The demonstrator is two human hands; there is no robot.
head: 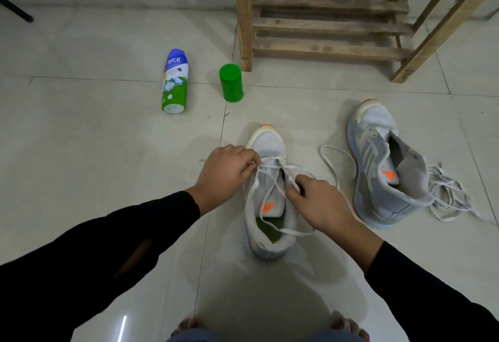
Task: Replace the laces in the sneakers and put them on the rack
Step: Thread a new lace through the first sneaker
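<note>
Fingers of the left hand (225,171) and right hand (314,201) pinch the lace (272,188), threading 1 sneaker (267,206) (toe pointing away).

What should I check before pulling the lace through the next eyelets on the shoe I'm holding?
1. Left hand pinching the lace near the toe-end eyelets: ok.
2. Right hand gripping the other lace run: ok.
3. Near sneaker upright on the floor: ok.
4. Lace ends even in length: cannot tell.
5. Second sneaker laced: not ok, eyelets empty, loose laces lie beside it.
6. Wooden rack lower slats free for the shoes: ok.
</note>
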